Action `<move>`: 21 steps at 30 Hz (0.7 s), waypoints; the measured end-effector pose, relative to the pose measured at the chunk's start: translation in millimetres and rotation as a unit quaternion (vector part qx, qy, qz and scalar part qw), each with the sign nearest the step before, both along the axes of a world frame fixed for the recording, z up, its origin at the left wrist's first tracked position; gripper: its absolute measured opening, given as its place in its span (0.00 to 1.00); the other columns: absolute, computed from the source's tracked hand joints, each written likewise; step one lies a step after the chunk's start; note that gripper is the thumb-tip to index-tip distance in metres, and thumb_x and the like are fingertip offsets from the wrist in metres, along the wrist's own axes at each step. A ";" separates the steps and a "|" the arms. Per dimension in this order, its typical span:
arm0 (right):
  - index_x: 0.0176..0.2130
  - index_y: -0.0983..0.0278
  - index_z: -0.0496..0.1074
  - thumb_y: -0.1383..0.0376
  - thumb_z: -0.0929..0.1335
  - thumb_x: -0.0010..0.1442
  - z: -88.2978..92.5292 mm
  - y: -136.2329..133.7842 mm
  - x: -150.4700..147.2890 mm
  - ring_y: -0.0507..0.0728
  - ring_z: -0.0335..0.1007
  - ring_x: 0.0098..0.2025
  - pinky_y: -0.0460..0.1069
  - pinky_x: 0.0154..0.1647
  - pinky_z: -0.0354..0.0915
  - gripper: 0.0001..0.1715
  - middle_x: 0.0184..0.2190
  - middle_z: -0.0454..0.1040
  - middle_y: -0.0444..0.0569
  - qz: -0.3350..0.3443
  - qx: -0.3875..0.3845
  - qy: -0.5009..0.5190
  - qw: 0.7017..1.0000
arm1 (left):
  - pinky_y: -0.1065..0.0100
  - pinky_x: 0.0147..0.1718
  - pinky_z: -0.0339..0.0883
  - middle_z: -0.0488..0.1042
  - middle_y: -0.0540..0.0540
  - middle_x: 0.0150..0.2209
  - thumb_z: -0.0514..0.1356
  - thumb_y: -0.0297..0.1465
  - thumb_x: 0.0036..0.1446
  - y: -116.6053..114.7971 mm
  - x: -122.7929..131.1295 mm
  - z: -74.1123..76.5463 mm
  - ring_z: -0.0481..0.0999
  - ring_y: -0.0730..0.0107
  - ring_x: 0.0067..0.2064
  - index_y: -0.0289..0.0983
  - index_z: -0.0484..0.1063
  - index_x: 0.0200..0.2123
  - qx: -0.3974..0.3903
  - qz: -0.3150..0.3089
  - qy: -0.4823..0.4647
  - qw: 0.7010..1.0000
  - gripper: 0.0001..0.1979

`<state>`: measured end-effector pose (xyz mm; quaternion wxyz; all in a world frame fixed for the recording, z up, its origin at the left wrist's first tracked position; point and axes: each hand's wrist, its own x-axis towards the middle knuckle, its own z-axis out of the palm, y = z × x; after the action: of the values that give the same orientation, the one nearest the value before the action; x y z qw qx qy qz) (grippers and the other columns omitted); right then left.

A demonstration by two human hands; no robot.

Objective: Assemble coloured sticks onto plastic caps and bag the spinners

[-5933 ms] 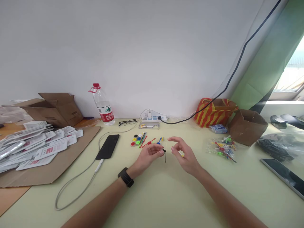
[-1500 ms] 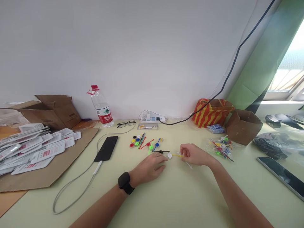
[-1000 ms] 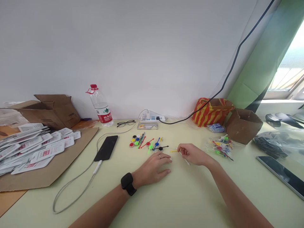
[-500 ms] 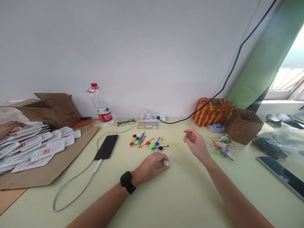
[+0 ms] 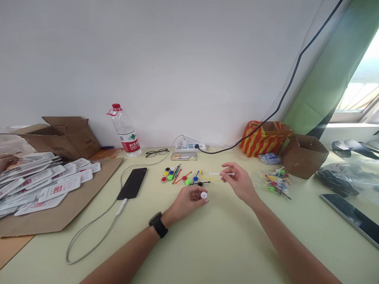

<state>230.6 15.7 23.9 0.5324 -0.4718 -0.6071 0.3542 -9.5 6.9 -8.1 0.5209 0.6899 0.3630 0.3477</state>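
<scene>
My left hand (image 5: 190,200), with a black watch on its wrist, pinches a small white disc (image 5: 203,195) with a hole in its middle. Across from it, my right hand (image 5: 237,180) grips a thin white arrow (image 5: 215,173) between thumb and fingers, its long end pointing left. Beyond my left hand lie colored arrow spinners, among them a red one (image 5: 184,178), a blue one (image 5: 196,178) and a black one (image 5: 200,184). A yellow arrow (image 5: 211,179) lies near them. Several small colored discs (image 5: 164,179) are grouped at the left.
A phone (image 5: 132,184) on a cable lies left. Behind are a water bottle (image 5: 128,134), glasses (image 5: 157,153) and a power strip (image 5: 189,146). A bag of spinner parts (image 5: 276,183) and a brown box (image 5: 304,156) stand right. White cards (image 5: 60,187) and another person's hand (image 5: 7,161) are far left.
My right hand has moved slightly left and now shows a white arrow in its fingers. My left hand has lifted a little, turning the white disc's face into view.
</scene>
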 end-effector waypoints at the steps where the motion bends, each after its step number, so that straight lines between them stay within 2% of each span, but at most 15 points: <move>1: 0.49 0.60 0.70 0.49 0.70 0.63 0.0 -1.8 -2.8 0.57 0.74 0.34 0.53 0.40 0.72 0.22 0.33 0.74 0.46 0.010 0.000 -0.014 1.000 | 0.63 0.41 0.75 0.77 0.44 0.37 0.72 0.41 0.53 0.6 -0.1 -0.4 0.78 0.66 0.38 0.34 0.78 0.43 -0.009 0.000 -0.006 1.000 0.19; 6: 0.55 0.59 0.69 0.53 0.65 0.69 -3.3 -12.8 -19.2 0.58 0.74 0.46 0.54 0.48 0.70 0.19 0.43 0.76 0.50 0.121 -0.007 -0.054 0.991 | 0.62 0.43 0.75 0.79 0.43 0.38 0.73 0.40 0.53 0.8 -0.8 0.8 0.79 0.63 0.40 0.34 0.78 0.44 -0.032 -0.010 -0.026 0.999 0.20; 9: 0.57 0.58 0.68 0.58 0.65 0.69 -7.8 -17.7 -28.0 0.58 0.74 0.48 0.55 0.51 0.70 0.19 0.43 0.77 0.50 0.197 -0.022 -0.039 0.979 | 0.60 0.46 0.74 0.80 0.41 0.43 0.71 0.41 0.56 -0.4 -0.8 4.0 0.80 0.60 0.44 0.34 0.78 0.46 -0.024 -0.027 -0.038 0.999 0.20; 11: 0.57 0.58 0.69 0.59 0.67 0.68 -10.6 -19.5 -32.0 0.58 0.74 0.48 0.55 0.51 0.71 0.19 0.44 0.76 0.50 0.223 -0.024 -0.029 0.974 | 0.60 0.48 0.74 0.80 0.40 0.46 0.70 0.42 0.57 -1.1 -0.7 6.0 0.80 0.58 0.46 0.34 0.79 0.47 -0.016 -0.034 -0.044 0.998 0.20; 15: 0.56 0.57 0.70 0.61 0.68 0.66 -14.7 -20.9 -36.0 0.56 0.74 0.43 0.53 0.49 0.73 0.19 0.43 0.74 0.48 0.221 -0.014 -0.041 0.974 | 0.62 0.45 0.74 0.81 0.39 0.44 0.69 0.43 0.58 -1.3 -0.5 7.2 0.80 0.58 0.45 0.34 0.79 0.46 -0.026 -0.040 -0.046 0.998 0.20; 18: 0.56 0.57 0.71 0.62 0.68 0.66 -17.5 -21.1 -37.0 0.56 0.73 0.43 0.52 0.48 0.72 0.19 0.42 0.74 0.48 0.197 0.004 -0.067 0.978 | 0.62 0.44 0.74 0.81 0.39 0.44 0.68 0.43 0.60 -0.4 -0.4 5.6 0.80 0.59 0.44 0.34 0.79 0.46 -0.030 -0.038 -0.054 0.997 0.19; 21: 0.54 0.58 0.72 0.63 0.67 0.66 -19.3 -21.1 -36.5 0.56 0.73 0.42 0.51 0.43 0.72 0.17 0.39 0.75 0.48 0.175 0.018 -0.099 0.979 | 0.63 0.44 0.74 0.81 0.40 0.43 0.67 0.42 0.61 0.7 -0.6 3.5 0.80 0.61 0.44 0.34 0.79 0.44 -0.023 -0.037 -0.056 0.997 0.17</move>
<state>194.0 -5.4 4.6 0.4080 -0.3811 -0.7361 0.3826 -10.1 7.6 -4.7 0.5686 0.6700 0.3152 0.3584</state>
